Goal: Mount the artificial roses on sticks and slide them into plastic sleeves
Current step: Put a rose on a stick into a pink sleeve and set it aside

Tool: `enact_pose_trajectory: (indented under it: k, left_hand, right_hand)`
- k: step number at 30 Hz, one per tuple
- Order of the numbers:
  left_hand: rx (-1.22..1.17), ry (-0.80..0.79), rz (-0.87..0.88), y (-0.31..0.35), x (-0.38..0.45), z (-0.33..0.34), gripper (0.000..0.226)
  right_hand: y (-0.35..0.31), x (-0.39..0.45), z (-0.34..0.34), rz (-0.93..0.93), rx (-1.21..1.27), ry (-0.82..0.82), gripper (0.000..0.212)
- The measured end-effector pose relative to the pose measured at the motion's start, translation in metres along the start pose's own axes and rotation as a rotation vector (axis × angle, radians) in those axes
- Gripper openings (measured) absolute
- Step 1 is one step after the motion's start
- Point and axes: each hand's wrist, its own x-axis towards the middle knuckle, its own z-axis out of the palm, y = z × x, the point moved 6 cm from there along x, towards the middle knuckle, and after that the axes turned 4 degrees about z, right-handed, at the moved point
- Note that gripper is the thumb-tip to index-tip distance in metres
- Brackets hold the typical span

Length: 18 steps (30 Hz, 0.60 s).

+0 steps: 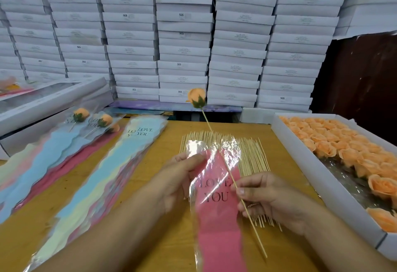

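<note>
Pink and clear film is what the left hand (178, 177) pinches: the upper edge of a plastic sleeve (217, 203) printed LOVE YOU, thumb on top near its mouth. The right hand (264, 198) pinches a thin wooden stick (217, 143) low on its length between thumb and fingertips. The stick crosses the front of the sleeve, its pointed end low by the right forearm, and carries a peach rose (196, 97) high above the wooden table (150, 177).

Beneath lies a spread of loose sticks (253, 155); a tray of rose heads (343, 155) sits right, empty sleeves (103, 170) and finished roses (94, 119) left.

Likely risk: the sleeve mouth looks flat, so the point may snag or pierce the film. A tilt could also loosen the rose.
</note>
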Motion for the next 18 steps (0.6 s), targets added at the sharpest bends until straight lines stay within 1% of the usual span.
enact_pose_trajectory:
  k: [2,4,6,8,12,15,18]
  left_hand:
    - [0.012,0.004,-0.023,-0.005,-0.002,0.001,0.039]
    - [0.009,0.023,-0.044,-0.012,-0.004,-0.001,0.021]
    - [0.011,0.019,-0.04,-0.018,-0.007,-0.001,0.021]
    - [0.039,-0.02,-0.04,-0.021,-0.009,0.002,0.022]
    - [0.02,-0.094,-0.06,-0.026,-0.012,0.009,0.012]
    - [0.01,-0.103,-0.063,-0.026,-0.013,0.012,0.018]
    - [0.002,-0.105,-0.063,-0.024,-0.014,0.012,0.01]
  right_hand:
    - [0.0,0.0,0.002,0.002,-0.015,-0.013,0.017]
    - [0.0,0.0,0.0,-0.003,-0.015,-0.002,0.024]
    - [-0.002,0.001,-0.006,-0.014,0.003,0.03,0.03]
    - [-0.004,0.001,-0.011,-0.032,0.025,0.064,0.031]
    - [-0.008,0.001,-0.018,-0.077,0.05,0.122,0.021]
    - [-0.008,0.002,-0.02,-0.083,0.058,0.146,0.022]
    - [-0.006,0.003,-0.02,-0.084,0.058,0.144,0.026]
